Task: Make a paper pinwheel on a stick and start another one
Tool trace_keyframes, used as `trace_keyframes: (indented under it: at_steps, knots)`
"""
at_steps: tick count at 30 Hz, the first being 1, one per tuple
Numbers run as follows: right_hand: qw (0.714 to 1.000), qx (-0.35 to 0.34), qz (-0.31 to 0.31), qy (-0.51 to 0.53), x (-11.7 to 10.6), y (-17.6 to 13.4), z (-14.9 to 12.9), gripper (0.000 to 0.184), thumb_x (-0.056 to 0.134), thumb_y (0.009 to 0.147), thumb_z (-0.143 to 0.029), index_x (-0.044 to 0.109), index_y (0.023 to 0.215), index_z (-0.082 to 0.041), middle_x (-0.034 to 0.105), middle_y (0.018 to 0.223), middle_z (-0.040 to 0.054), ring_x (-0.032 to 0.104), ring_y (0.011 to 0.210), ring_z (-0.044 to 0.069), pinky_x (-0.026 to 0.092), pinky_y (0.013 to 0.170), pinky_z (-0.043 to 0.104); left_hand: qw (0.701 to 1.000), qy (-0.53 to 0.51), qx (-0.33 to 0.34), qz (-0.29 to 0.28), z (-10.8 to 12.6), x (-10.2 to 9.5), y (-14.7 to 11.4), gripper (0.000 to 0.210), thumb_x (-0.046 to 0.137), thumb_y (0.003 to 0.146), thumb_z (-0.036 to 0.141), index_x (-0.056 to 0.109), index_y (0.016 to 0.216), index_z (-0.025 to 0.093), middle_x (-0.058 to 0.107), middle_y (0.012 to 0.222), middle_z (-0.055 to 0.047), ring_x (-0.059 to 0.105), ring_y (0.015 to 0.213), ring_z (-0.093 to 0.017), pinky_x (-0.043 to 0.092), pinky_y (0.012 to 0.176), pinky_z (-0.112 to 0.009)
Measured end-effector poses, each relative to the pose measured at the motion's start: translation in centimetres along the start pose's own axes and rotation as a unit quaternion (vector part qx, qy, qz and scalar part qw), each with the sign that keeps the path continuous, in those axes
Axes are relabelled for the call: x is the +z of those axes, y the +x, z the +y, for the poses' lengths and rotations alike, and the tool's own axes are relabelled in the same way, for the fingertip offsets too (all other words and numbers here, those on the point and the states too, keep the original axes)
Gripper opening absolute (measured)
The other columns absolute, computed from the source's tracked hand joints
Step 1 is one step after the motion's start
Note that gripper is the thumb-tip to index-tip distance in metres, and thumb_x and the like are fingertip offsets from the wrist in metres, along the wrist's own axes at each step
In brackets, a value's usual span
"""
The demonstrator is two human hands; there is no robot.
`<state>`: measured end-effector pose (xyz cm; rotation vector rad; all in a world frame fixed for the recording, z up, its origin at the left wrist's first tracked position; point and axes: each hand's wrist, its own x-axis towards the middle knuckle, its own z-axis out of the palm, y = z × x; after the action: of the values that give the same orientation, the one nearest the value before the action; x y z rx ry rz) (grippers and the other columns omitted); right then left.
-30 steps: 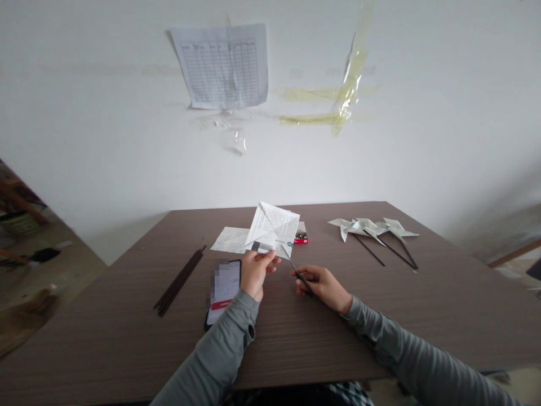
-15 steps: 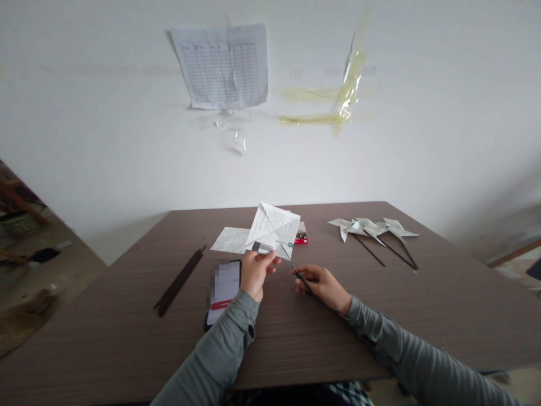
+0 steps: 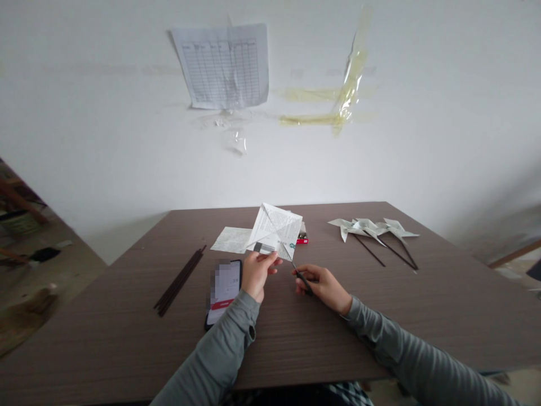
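Note:
A square sheet of printed paper [image 3: 279, 224] with diagonal creases is held up above the table by my left hand [image 3: 257, 274], which pinches its lower edge between thumb and fingers. My right hand [image 3: 323, 285] grips dark-handled scissors [image 3: 303, 282], whose blades reach the lower right corner of the sheet. A slit seems to run inward from that corner. Behind the sheet, partly hidden, stands a small red box [image 3: 302, 239] with small items in it. Another printed sheet [image 3: 230, 239] lies flat to the left.
Several dark sticks [image 3: 180, 281] lie at the left. A phone [image 3: 223, 293] rests beside my left forearm. Paper pinwheels [image 3: 367, 226] on dark sticks lie at the right. The wall [image 3: 139, 152] rises behind the table's back edge, with a taped printed form [image 3: 224, 67].
The held sheet has shifted very slightly to the right against the scissors. Both hands stay almost where they were.

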<state>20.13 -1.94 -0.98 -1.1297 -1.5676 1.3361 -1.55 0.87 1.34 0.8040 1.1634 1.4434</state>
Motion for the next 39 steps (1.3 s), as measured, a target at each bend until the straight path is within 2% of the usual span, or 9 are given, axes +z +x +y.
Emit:
trace_keyframes:
  at_steps: [6, 9, 13, 20, 28, 34, 39]
  knots:
    - [1.0, -0.005, 0.0, -0.003, 0.0, 0.1, 0.4, 0.066, 0.105, 0.08, -0.082, 0.087, 0.113, -0.027, 0.085, 0.081, 0.0106, 0.077, 0.081, 0.036, 0.066, 0.088, 0.055, 1.0, 0.001, 0.004, -0.009, -0.2, -0.1, 0.1, 0.041, 0.115, 0.073, 0.024, 0.076, 0.081, 0.021, 0.095, 0.089, -0.007, 0.092, 0.074, -0.023, 0.06, 0.056, -0.02]
    - [1.0, -0.01, 0.002, 0.0, 0.1, 0.3, 0.7, 0.07, 0.105, 0.078, -0.084, 0.086, 0.113, -0.026, 0.085, 0.08, 0.0099, 0.077, 0.079, 0.035, 0.066, 0.088, 0.055, 1.0, 0.006, 0.003, -0.007, -0.2, 0.0, 0.2, 0.043, 0.116, 0.072, 0.023, 0.074, 0.08, 0.021, 0.093, 0.087, -0.006, 0.092, 0.073, -0.022, 0.059, 0.055, -0.02]
    - [1.0, -0.009, 0.005, 0.001, 0.2, 0.4, 1.0, 0.069, 0.106, 0.077, -0.082, 0.086, 0.113, -0.027, 0.086, 0.082, 0.0105, 0.078, 0.079, 0.035, 0.066, 0.087, 0.054, 1.0, 0.004, 0.0, 0.001, -0.1, 0.1, 0.1, 0.041, 0.11, 0.075, 0.019, 0.069, 0.076, 0.022, 0.092, 0.084, -0.006, 0.09, 0.071, -0.021, 0.055, 0.054, -0.019]
    - [1.0, -0.012, 0.008, 0.001, 0.1, 0.5, 1.2, 0.069, 0.103, 0.079, -0.083, 0.086, 0.115, -0.026, 0.088, 0.083, 0.0096, 0.076, 0.076, 0.032, 0.066, 0.087, 0.053, 1.0, 0.017, -0.004, -0.001, -0.1, 0.1, 0.1, 0.035, 0.108, 0.079, 0.019, 0.073, 0.08, 0.021, 0.093, 0.088, -0.007, 0.09, 0.074, -0.021, 0.057, 0.056, -0.02]
    - [1.0, -0.014, 0.023, -0.002, 0.0, 0.6, 1.1, 0.063, 0.106, 0.079, -0.077, 0.092, 0.114, -0.026, 0.088, 0.083, 0.0129, 0.082, 0.08, 0.04, 0.07, 0.084, 0.057, 0.999, 0.035, -0.011, -0.021, -0.4, 0.0, 0.1, 0.039, 0.114, 0.081, 0.023, 0.076, 0.085, 0.022, 0.092, 0.088, -0.004, 0.092, 0.079, -0.022, 0.059, 0.058, -0.02]
    - [1.0, -0.011, 0.022, -0.004, 0.1, 0.6, 1.1, 0.065, 0.106, 0.077, -0.079, 0.091, 0.113, -0.027, 0.091, 0.086, 0.0147, 0.084, 0.081, 0.041, 0.072, 0.088, 0.058, 0.999, 0.032, -0.011, -0.021, -0.5, -0.1, 0.1, 0.035, 0.11, 0.083, 0.021, 0.075, 0.084, 0.022, 0.093, 0.092, -0.006, 0.092, 0.08, -0.022, 0.057, 0.059, -0.022]
    - [1.0, -0.008, 0.023, -0.001, 0.1, 0.7, 1.1, 0.064, 0.106, 0.075, -0.079, 0.091, 0.11, -0.028, 0.089, 0.083, 0.0135, 0.082, 0.081, 0.04, 0.07, 0.085, 0.057, 0.999, 0.025, -0.008, -0.027, -0.5, -0.1, 0.0, 0.03, 0.107, 0.083, 0.022, 0.077, 0.086, 0.021, 0.093, 0.092, -0.007, 0.09, 0.078, -0.021, 0.056, 0.06, -0.022]
